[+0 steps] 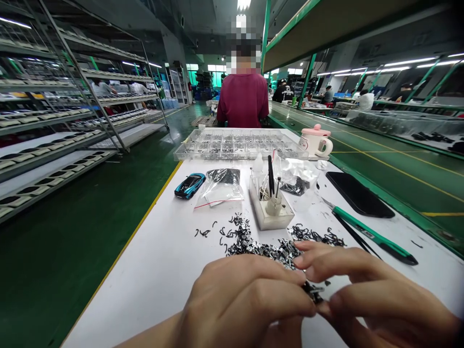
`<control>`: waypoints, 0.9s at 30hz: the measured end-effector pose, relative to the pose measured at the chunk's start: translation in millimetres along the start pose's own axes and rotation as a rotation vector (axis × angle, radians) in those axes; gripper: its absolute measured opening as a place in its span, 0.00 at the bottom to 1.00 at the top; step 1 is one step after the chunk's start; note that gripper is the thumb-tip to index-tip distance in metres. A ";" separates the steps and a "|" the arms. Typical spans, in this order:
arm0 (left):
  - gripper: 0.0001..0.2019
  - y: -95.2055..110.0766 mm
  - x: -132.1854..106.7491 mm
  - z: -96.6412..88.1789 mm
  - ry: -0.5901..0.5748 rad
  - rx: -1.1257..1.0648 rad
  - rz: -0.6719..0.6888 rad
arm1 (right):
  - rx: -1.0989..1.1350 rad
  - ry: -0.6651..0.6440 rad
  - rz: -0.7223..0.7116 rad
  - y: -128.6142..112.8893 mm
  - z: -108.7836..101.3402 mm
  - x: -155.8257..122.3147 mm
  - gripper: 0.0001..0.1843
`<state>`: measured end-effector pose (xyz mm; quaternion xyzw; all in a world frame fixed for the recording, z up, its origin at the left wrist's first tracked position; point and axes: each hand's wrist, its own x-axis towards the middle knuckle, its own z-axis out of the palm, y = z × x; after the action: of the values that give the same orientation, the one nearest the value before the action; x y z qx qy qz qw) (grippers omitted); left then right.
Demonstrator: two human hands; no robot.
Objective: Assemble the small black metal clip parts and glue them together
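My left hand (242,302) and my right hand (366,290) meet at the near edge of the white table (159,261). Both are closed in a pinch on a small black metal part (312,291) held between their fingertips. Just beyond my fingers lies a heap of several small black parts (253,241), scattered across the table. A second loose cluster of black parts (315,236) lies to the right of it.
Behind the heap stands a white holder (271,210) with tools, plastic bags (221,186), a blue toy car (189,185), a compartment tray (235,145) and a pink mug (316,140). A phone (358,195) and green tool (373,236) lie right. A person (242,96) stands beyond; shelving (54,121) left.
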<state>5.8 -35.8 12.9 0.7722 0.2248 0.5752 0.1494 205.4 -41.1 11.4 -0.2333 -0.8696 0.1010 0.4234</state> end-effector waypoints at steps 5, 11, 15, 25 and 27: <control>0.12 -6.3 2.4 0.7 0.003 0.049 0.052 | -0.178 -0.021 -0.044 2.1 -8.9 -5.5 0.14; 0.03 -10.1 5.3 -9.7 -0.098 0.101 0.174 | -0.179 -0.127 -0.121 10.3 -11.9 -5.6 0.19; 0.08 -11.0 7.1 -5.7 -0.037 0.028 0.169 | -0.210 -0.158 -0.142 8.9 -11.9 -3.1 0.19; 0.10 -5.3 4.5 -8.8 -0.079 0.025 0.071 | -0.208 -0.048 -0.025 -0.1 0.2 -7.3 0.09; 0.10 -4.0 4.1 -9.4 -0.102 0.024 0.050 | -0.106 0.009 0.006 0.5 3.7 -6.4 0.09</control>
<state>-2.9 -30.5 17.1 0.8075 0.2044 0.5360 0.1373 206.0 -43.8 4.5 -0.2584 -0.8711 0.0550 0.4140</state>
